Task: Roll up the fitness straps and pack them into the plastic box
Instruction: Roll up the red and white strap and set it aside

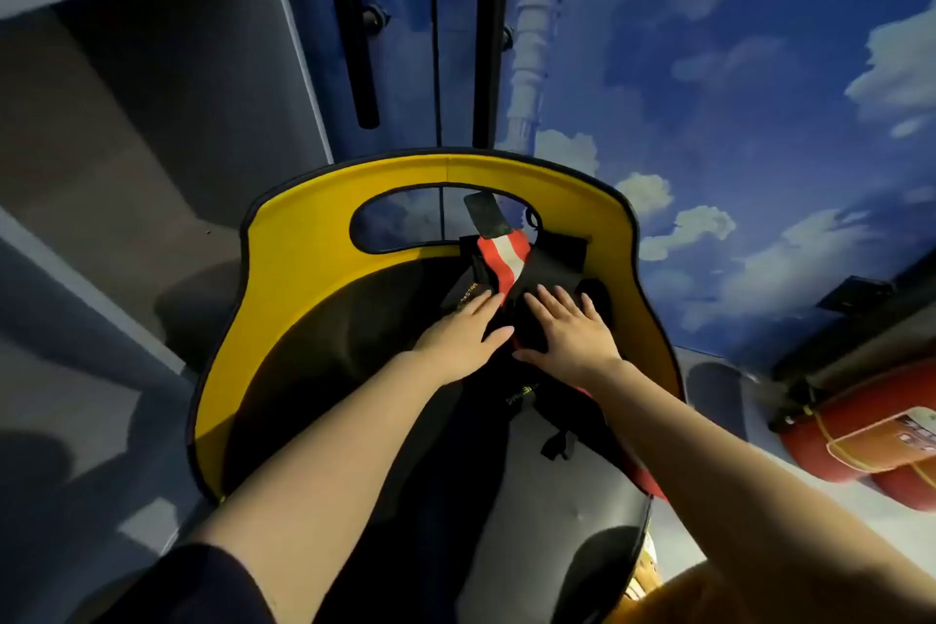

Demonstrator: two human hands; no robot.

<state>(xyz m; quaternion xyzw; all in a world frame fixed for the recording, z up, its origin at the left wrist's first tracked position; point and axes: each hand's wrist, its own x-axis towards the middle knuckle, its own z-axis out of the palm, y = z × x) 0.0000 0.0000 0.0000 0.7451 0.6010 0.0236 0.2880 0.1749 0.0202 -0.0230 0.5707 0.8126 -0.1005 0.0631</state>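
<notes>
The work area was a chair seat (324, 370), black in the middle with a yellow back (283, 258) curving around it, set before a wall painted with blue sky and clouds (709, 117); grey shelving (126, 66) stood to the left and red cylinders (861, 441) lay at the lower right. The fitness straps (511, 269) lay as a loose black bundle on the seat, with a red-and-white striped section uppermost near the cut-out in the chair back. The bundle's long axis ran roughly from you toward the chair back, and a buckled tail trailed toward you along the seat's right side. Your left hand (463, 332) rested flat, fingers extended, on the left part of the bundle; your right hand (570, 327) rested likewise on the right part, palm down, fingers slightly spread. Neither hand pinched or clasped the webbing; both pressed it down. The plastic box was not in view. The straps appeared to be soft, light webbing that would slump and unroll if released, with stiffer points at the buckles. You would probably get the best hold at one free end, rolling along the long axis under steady tension. Loose tails could snag on the chair edge.
</notes>
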